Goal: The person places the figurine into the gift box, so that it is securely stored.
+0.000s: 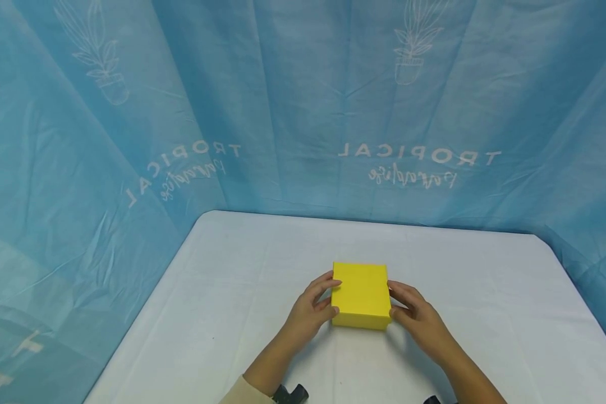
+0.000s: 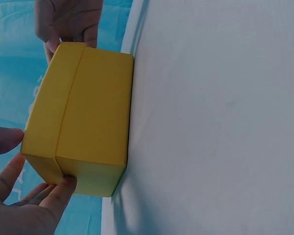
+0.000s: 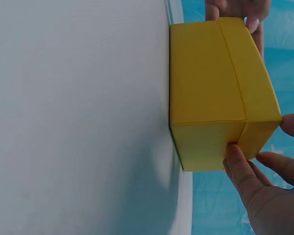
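A yellow lidded box (image 1: 361, 289) sits on the white table, with a hand at either side of it. Its lid seam runs just below the top, and the lid (image 2: 51, 105) is on the box. My left hand (image 1: 305, 317) holds the box's left side, one finger over the top edge and the thumb by the near corner. On the opposite side, my right hand (image 1: 419, 320) grips with bent fingers and thumb. The right wrist view has a right fingertip (image 3: 232, 149) at the lid seam, on the side wall (image 3: 206, 144).
A white cloth covers the table (image 1: 262, 252). Blue curtains (image 1: 303, 112) with white plant prints and mirrored lettering hang behind it and along its sides. Dark straps (image 1: 290, 394) are at the wrists, and a beige sleeve (image 1: 246, 391) shows on the left arm.
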The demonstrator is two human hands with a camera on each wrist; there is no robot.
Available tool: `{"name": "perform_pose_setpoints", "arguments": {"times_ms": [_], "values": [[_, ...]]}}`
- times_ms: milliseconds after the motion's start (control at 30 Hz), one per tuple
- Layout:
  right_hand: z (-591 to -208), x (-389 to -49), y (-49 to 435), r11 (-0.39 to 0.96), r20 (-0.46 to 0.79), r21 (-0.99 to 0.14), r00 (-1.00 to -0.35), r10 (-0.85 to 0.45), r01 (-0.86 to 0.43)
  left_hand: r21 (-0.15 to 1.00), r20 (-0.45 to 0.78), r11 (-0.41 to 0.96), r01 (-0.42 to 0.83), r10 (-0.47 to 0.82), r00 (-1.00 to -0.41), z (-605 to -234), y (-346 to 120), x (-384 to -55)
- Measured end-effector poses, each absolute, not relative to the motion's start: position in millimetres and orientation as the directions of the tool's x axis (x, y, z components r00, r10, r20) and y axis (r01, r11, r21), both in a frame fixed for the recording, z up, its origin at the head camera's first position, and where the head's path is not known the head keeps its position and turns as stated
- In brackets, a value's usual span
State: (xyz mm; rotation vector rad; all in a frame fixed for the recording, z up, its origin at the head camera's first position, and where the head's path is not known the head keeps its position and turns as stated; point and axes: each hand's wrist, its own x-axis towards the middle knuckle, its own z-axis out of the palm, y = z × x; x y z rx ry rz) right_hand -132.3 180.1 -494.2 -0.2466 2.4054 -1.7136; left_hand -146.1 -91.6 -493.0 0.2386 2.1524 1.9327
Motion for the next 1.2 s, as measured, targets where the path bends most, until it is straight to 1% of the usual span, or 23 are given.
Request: {"name": "perform_pose_setpoints", "arguments": {"times_ms": [267,567,833,1200], "values": [[-494,-137,176,0.342,-0.059,-0.939,-0.969,-0.241,-0.028,0.984,-0.093,0.172,-0.052,0.238,-0.967,-493,-89,-154],[-499,-143,175,0.379,-0.097,-0.925,-0.969,-0.229,0.003,0.980,-0.092,0.193,-0.045,0.240,-0.967,-498,-89,-160],[-500,-144,173,0.379,-0.130,-0.925,-0.964,-0.233,0.033,0.969,-0.104,0.244,-0.043,0.242,-0.965,-501,-89,-158],[-498,-143,174,0.379,-0.134,-0.925,-0.963,-0.234,0.036,0.969,-0.105,0.244,-0.041,0.256,-0.961,-500,-90,-158]]}}
